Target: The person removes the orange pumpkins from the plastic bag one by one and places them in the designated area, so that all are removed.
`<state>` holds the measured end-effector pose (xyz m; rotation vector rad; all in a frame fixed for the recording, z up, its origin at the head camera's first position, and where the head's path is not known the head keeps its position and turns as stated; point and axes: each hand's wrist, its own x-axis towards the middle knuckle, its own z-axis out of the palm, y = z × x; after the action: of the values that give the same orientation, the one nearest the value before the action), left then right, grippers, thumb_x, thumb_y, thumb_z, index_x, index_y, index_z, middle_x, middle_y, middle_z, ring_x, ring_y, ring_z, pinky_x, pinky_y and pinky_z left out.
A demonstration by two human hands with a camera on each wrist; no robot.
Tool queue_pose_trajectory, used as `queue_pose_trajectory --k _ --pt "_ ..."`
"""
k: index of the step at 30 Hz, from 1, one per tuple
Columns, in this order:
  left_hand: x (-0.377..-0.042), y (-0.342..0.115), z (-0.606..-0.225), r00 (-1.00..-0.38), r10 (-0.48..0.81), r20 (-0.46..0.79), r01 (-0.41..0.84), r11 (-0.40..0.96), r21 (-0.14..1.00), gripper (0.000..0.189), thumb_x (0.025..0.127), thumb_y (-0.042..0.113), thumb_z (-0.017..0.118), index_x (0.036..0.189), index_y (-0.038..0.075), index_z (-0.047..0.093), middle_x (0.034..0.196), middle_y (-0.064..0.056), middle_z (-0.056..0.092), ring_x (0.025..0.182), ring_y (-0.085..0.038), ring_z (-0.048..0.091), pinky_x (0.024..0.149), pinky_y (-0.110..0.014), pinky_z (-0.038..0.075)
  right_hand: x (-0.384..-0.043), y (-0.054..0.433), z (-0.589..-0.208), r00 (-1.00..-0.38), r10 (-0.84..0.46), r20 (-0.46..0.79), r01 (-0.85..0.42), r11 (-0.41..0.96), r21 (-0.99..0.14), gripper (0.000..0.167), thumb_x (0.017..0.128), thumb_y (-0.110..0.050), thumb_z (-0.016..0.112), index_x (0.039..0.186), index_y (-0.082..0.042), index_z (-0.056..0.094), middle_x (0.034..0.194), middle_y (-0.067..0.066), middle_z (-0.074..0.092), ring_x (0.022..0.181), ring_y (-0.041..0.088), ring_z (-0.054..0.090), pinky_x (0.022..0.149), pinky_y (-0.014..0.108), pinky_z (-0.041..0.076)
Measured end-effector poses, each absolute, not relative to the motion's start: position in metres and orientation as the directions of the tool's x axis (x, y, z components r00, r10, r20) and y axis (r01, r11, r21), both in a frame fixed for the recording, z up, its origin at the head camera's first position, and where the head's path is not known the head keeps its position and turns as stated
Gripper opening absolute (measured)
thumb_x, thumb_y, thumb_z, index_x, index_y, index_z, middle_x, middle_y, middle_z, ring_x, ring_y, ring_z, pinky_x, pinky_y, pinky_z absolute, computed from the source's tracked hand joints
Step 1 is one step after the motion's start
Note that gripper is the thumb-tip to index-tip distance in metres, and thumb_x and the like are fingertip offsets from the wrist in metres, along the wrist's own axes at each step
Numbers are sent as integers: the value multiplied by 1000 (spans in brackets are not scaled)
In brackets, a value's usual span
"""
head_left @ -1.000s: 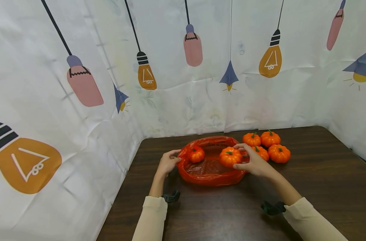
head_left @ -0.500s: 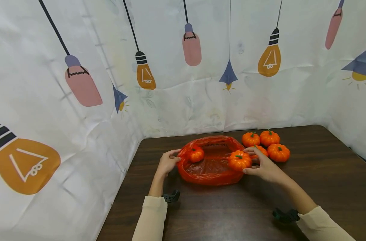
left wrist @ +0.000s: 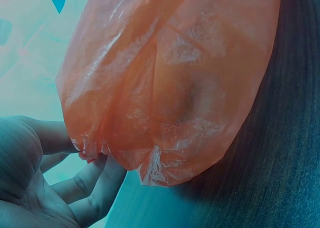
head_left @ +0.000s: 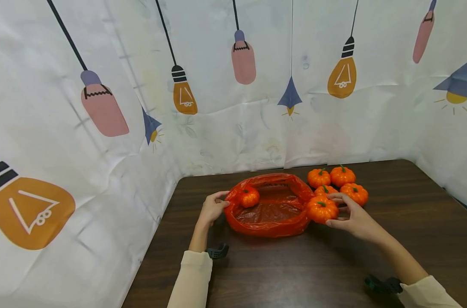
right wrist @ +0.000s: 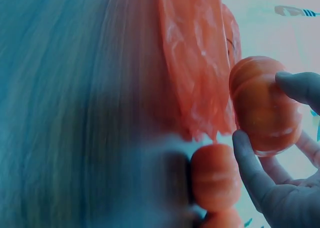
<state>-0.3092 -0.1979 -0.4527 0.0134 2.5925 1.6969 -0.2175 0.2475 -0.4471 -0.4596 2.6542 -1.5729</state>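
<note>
A red plastic bag lies with its mouth open on the table. One small orange pumpkin sits inside at its left end; the left wrist view shows just a dim shape through the film. My left hand pinches the bag's left rim between thumb and fingers. Beyond the right rim, my right hand grips another pumpkin from its right side. In the right wrist view that pumpkin is raised off the table, thumb and fingers around it, with the bag beside it.
Several more pumpkins stand behind and right of the right hand, among them one at the back and one at the right. The dark wooden table reaches to a white printed cloth hanging at the back and left.
My right hand has moved right with its pumpkin, from over the bag's mouth to outside the right rim. My left hand keeps its hold on the left rim.
</note>
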Motion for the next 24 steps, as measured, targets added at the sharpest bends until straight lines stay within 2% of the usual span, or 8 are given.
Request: queue_pose_trajectory --k 4,10,17,24 --pt "-310 -198 -453 -999 30 -31 -16 398 917 38 98 8 64 135 14 68 94 -14 74 72 -18 69 73 -42 59 -212 258 -450 -959 -249 135 -239 457 -857 69 93 -19 77 149 -4 39 145 32 37 125 49 50 83 21 54" --pt "-309 -198 -451 -999 23 -35 -22 403 915 37 98 9 65 134 14 68 93 -14 74 71 -18 68 67 -40 56 -211 273 -456 -967 -237 98 -206 490 -847 69 93 -20 76 147 -4 38 143 32 37 123 49 50 80 22 54" --pt "-308 -198 -451 -999 18 -44 -33 415 909 37 98 10 65 135 16 68 93 -13 74 72 -18 67 60 -35 47 -212 282 -463 -967 -249 60 -187 528 -829 70 92 -21 77 147 -4 37 142 33 39 122 51 51 80 37 54" --pt "-308 -198 -451 -999 16 -46 -35 417 908 37 98 11 65 135 16 68 92 -13 74 73 -18 68 65 -38 52 -215 286 -467 -960 -275 52 -198 535 -822 68 91 -20 78 143 -4 39 140 32 44 118 47 54 80 42 52"
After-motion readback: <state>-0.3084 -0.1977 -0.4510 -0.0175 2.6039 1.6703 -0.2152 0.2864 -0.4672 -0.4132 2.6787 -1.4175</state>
